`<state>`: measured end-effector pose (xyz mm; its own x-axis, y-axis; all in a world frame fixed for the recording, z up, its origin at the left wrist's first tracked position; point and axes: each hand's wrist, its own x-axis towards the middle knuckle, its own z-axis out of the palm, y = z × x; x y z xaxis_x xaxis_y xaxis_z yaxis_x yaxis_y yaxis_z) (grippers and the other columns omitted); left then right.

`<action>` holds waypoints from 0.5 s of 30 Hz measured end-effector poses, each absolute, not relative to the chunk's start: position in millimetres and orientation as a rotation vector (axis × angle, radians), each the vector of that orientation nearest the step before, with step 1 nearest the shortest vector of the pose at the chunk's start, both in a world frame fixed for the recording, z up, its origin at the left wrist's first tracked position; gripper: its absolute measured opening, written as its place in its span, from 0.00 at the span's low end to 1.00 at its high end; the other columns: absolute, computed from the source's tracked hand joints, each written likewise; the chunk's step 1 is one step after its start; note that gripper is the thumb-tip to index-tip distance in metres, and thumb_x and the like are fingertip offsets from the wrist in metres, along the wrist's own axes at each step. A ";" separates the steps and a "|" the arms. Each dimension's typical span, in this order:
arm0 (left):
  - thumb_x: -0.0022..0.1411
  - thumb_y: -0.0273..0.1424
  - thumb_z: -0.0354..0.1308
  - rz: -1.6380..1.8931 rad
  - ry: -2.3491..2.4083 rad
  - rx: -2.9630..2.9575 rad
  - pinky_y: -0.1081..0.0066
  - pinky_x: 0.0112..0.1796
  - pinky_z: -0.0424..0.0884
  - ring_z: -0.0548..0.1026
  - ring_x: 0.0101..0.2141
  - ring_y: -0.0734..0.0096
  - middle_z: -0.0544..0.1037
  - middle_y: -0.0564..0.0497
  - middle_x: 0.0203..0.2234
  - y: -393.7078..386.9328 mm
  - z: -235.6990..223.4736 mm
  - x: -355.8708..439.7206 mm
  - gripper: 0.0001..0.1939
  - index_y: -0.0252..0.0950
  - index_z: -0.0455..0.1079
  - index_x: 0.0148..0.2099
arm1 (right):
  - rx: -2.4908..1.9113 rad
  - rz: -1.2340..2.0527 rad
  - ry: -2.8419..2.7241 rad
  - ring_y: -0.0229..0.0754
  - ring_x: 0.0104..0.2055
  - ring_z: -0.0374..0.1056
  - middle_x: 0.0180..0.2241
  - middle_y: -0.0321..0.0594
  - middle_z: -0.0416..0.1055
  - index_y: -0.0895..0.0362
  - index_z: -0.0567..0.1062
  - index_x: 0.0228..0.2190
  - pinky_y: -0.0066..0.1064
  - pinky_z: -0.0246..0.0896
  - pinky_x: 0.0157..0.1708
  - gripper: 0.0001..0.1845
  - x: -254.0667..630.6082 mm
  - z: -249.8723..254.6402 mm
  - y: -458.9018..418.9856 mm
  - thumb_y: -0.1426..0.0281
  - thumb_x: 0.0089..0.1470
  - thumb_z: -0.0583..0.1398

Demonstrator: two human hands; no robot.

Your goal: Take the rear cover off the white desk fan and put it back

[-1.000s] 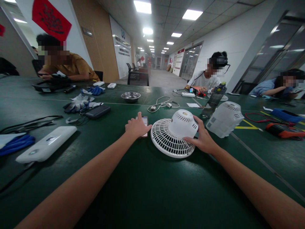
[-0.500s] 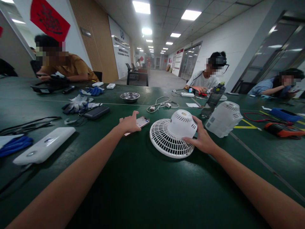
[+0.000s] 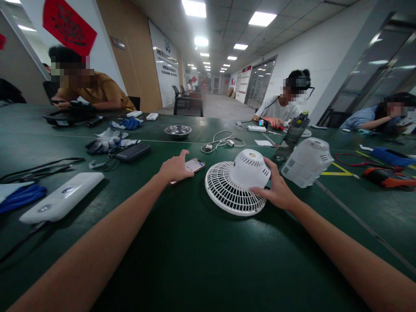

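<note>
My right hand (image 3: pixel 276 186) grips the right side of a white fan housing (image 3: pixel 249 169), thumb in front and fingers behind. The housing's domed part points up, and its round slatted grille (image 3: pixel 217 186) is at the bottom, on the table. My left hand (image 3: pixel 175 168) is over a smartphone (image 3: pixel 196 164) with a lit screen, its index finger and thumb spread apart. The hand covers the phone's left part, and its other fingers are hidden. Right of the fan stands a translucent white plastic container-like piece (image 3: pixel 307 162), slightly tilted.
A metal bowl (image 3: pixel 177 131), a white cable (image 3: pixel 216 141) and a bottle (image 3: pixel 290 136) stand or lie farther back on the green table (image 3: pixel 208 260). On the left are a white power bank-like device (image 3: pixel 63 197), a dark box (image 3: pixel 133 152) and gloves (image 3: pixel 105 141). An orange meter (image 3: pixel 386 177) lies right. Several people sit around.
Both hands and the fan housing stay in nearly the same place. The whole view has shifted very slightly.
</note>
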<state>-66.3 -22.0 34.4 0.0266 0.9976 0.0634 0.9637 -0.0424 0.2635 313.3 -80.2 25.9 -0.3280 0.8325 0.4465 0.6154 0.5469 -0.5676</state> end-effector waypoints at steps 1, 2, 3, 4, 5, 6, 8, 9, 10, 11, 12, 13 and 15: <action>0.47 0.47 0.66 0.350 2.071 2.141 0.51 0.46 0.70 0.75 0.50 0.37 0.76 0.34 0.52 -22.1 34.0 -66.0 0.51 0.41 0.50 0.69 | -1.163 0.382 -2.061 0.65 0.59 0.64 0.62 0.54 0.60 0.49 0.45 0.68 0.62 0.61 0.57 0.58 313.0 25.8 -80.4 0.54 0.46 0.70; 0.47 0.48 0.66 0.355 2.075 2.140 0.51 0.45 0.70 0.75 0.50 0.37 0.76 0.34 0.52 -22.2 33.8 -65.9 0.51 0.41 0.49 0.69 | -1.164 0.383 -2.059 0.65 0.59 0.64 0.62 0.54 0.60 0.49 0.45 0.68 0.62 0.61 0.57 0.58 312.7 25.8 -80.7 0.54 0.46 0.70; 0.47 0.48 0.66 0.360 2.079 2.137 0.51 0.45 0.70 0.75 0.50 0.37 0.76 0.34 0.52 -22.2 33.5 -65.8 0.51 0.41 0.49 0.69 | -1.167 0.388 -2.058 0.65 0.59 0.65 0.62 0.54 0.60 0.49 0.45 0.68 0.62 0.61 0.57 0.58 312.4 26.0 -80.9 0.54 0.46 0.70; 0.46 0.48 0.66 0.363 2.081 2.135 0.51 0.45 0.71 0.75 0.50 0.37 0.76 0.34 0.51 -22.3 33.4 -65.7 0.51 0.41 0.49 0.69 | -1.171 0.396 -2.056 0.65 0.58 0.65 0.62 0.54 0.61 0.49 0.45 0.68 0.62 0.61 0.57 0.58 312.1 26.2 -81.3 0.54 0.47 0.70; 0.46 0.48 0.67 0.365 2.082 2.132 0.51 0.45 0.71 0.75 0.50 0.38 0.76 0.34 0.51 -22.2 33.4 -65.6 0.52 0.41 0.49 0.68 | -1.175 0.404 -2.055 0.65 0.58 0.66 0.62 0.54 0.61 0.49 0.45 0.68 0.62 0.61 0.57 0.58 311.9 26.5 -81.6 0.54 0.47 0.70; 0.46 0.48 0.67 0.365 2.084 2.129 0.51 0.45 0.71 0.75 0.50 0.38 0.76 0.34 0.51 -22.3 33.5 -65.5 0.52 0.41 0.49 0.68 | -1.180 0.408 -2.054 0.64 0.58 0.66 0.61 0.54 0.61 0.49 0.45 0.68 0.62 0.61 0.57 0.58 311.6 26.8 -82.0 0.54 0.47 0.70; 0.47 0.47 0.67 0.361 2.088 2.126 0.51 0.46 0.70 0.75 0.50 0.39 0.76 0.35 0.52 -22.5 34.2 -65.1 0.51 0.42 0.48 0.68 | -1.187 0.407 -2.054 0.64 0.58 0.66 0.61 0.54 0.62 0.49 0.45 0.68 0.62 0.61 0.57 0.58 311.1 27.6 -82.5 0.54 0.47 0.70; 0.47 0.47 0.67 0.357 2.089 2.127 0.51 0.47 0.70 0.75 0.50 0.39 0.76 0.35 0.52 -22.9 34.7 -64.7 0.51 0.42 0.48 0.68 | -1.189 0.405 -2.055 0.64 0.58 0.66 0.61 0.54 0.62 0.49 0.45 0.68 0.62 0.61 0.58 0.58 310.9 28.0 -82.7 0.54 0.47 0.70; 0.47 0.47 0.67 0.350 2.092 2.130 0.51 0.47 0.70 0.75 0.50 0.39 0.76 0.35 0.52 -23.3 35.2 -64.2 0.50 0.42 0.49 0.68 | -1.191 0.403 -2.055 0.65 0.58 0.66 0.62 0.54 0.61 0.49 0.45 0.68 0.62 0.61 0.58 0.58 310.6 28.4 -82.9 0.54 0.47 0.70; 0.47 0.46 0.67 0.341 2.097 2.136 0.51 0.47 0.69 0.75 0.50 0.39 0.76 0.35 0.52 -23.9 35.7 -63.4 0.49 0.42 0.50 0.67 | -1.193 0.401 -2.054 0.65 0.59 0.65 0.62 0.54 0.61 0.49 0.45 0.68 0.62 0.61 0.58 0.58 310.4 28.8 -83.0 0.53 0.47 0.70; 0.48 0.46 0.66 0.331 2.101 2.145 0.52 0.47 0.69 0.75 0.50 0.40 0.76 0.36 0.51 -24.6 36.0 -62.6 0.48 0.42 0.51 0.66 | -1.195 0.401 -2.053 0.66 0.59 0.65 0.63 0.55 0.60 0.49 0.45 0.68 0.62 0.60 0.58 0.58 310.3 29.2 -83.2 0.53 0.47 0.70; 0.48 0.46 0.66 0.324 2.105 2.155 0.52 0.47 0.69 0.76 0.49 0.41 0.77 0.36 0.51 -25.2 36.2 -61.6 0.47 0.42 0.51 0.66 | -1.197 0.403 -2.051 0.66 0.60 0.64 0.63 0.55 0.59 0.50 0.45 0.68 0.62 0.60 0.58 0.58 310.1 29.6 -83.4 0.53 0.47 0.70; 0.48 0.46 0.66 0.321 2.106 2.168 0.53 0.46 0.70 0.76 0.49 0.42 0.77 0.36 0.50 -25.8 36.2 -60.1 0.45 0.41 0.52 0.65 | -1.200 0.415 -2.047 0.66 0.60 0.64 0.63 0.55 0.59 0.50 0.46 0.68 0.62 0.60 0.58 0.58 310.1 30.0 -83.8 0.53 0.46 0.70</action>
<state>-60.1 -25.8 36.2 0.0198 0.9966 0.0794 0.9751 -0.0368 0.2186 310.1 -83.8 30.0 -0.3109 0.8531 0.4191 0.6228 0.5159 -0.5882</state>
